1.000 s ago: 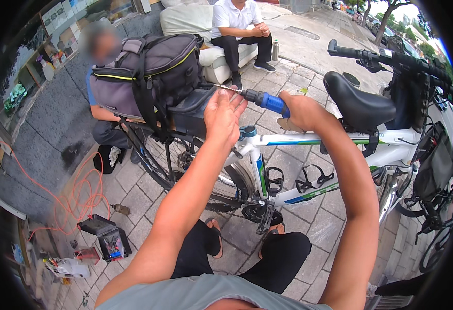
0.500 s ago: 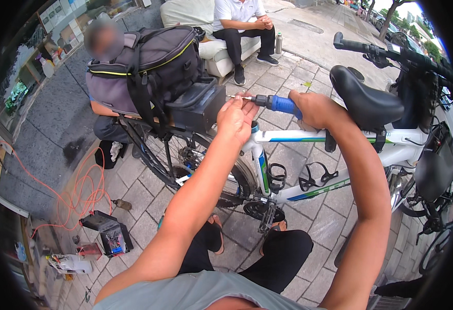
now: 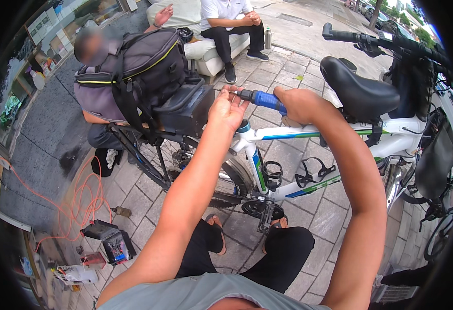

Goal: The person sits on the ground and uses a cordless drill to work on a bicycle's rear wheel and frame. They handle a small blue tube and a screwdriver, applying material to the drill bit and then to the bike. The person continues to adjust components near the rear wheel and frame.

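My right hand (image 3: 296, 106) is wrapped round the grip of a blue-and-black powered screwdriver (image 3: 266, 100), held level above the bicycle frame (image 3: 288, 133). At its tip, the thumb and fingers of my left hand (image 3: 227, 109) close round the slim bit, partly hiding it. The bit points left toward the end face of a dark box (image 3: 199, 107) mounted over the rear wheel. Whether a screw sits on the bit is too small to tell. The black saddle (image 3: 361, 88) lies to the right, detached-looking from the seat tube (image 3: 254, 160).
A large black-and-grey bag (image 3: 149, 62) sits on the box, with a person (image 3: 95, 46) crouching behind it. Another person (image 3: 229, 23) sits on a pale sofa (image 3: 211, 59). Orange hose (image 3: 82, 201) and an open toolbox (image 3: 114, 243) lie at lower left. More bicycles (image 3: 435, 206) stand at right.
The view has shifted slightly. The screwdriver and both hands now sit a little farther from the box. A raised hand with a wristband has appeared by the sofa.
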Demonstrator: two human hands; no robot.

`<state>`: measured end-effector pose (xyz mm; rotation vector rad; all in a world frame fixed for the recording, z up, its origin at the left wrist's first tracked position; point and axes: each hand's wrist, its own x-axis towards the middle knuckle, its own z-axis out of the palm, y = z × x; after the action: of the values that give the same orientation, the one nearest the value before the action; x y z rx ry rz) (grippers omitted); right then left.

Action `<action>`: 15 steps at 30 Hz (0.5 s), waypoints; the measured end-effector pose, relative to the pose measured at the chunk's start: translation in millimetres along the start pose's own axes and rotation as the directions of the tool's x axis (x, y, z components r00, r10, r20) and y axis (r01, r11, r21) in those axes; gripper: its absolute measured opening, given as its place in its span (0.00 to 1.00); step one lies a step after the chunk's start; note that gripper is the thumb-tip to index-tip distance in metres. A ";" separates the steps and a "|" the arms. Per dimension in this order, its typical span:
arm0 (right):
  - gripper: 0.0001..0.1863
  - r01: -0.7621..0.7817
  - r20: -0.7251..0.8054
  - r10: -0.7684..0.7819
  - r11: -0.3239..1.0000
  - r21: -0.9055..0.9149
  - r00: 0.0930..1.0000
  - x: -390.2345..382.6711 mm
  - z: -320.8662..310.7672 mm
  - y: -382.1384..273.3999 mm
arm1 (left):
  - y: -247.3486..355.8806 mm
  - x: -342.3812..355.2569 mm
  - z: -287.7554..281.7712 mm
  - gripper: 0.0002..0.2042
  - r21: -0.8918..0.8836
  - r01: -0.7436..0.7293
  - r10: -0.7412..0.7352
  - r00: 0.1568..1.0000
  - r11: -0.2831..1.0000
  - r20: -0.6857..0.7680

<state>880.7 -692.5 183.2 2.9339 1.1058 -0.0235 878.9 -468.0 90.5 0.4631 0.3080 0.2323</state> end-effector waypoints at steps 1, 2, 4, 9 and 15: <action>0.20 0.002 0.003 -0.002 1.000 -0.003 1.000 0.3 0.8 0.5 | -0.3 -0.6 -0.5 0.11 -0.002 -0.010 0.010 1.000 1.000 0.002; 0.20 -0.008 0.005 0.008 1.000 -0.006 1.000 -0.3 1.1 1.3 | -1.1 -0.8 -0.1 0.11 -0.001 -0.019 0.019 1.000 1.000 0.018; 0.20 -0.019 0.006 0.019 1.000 -0.012 1.000 0.2 0.1 0.3 | -0.8 -5.1 2.0 0.11 -0.002 -0.032 0.032 0.998 0.999 0.056; 0.20 -0.017 0.010 0.017 1.000 -0.009 1.000 1.1 0.5 -0.9 | 0.3 -2.7 0.0 0.12 -0.014 -0.028 0.029 0.998 0.999 0.056; 0.21 0.012 -0.038 -0.013 1.000 -0.027 0.999 0.7 3.9 2.6 | 0.9 1.0 -3.9 0.11 -0.022 -0.013 0.015 0.997 1.000 0.076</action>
<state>882.8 -694.0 179.4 2.9156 1.1208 0.0463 878.4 -465.3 87.4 0.4516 0.2272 0.2305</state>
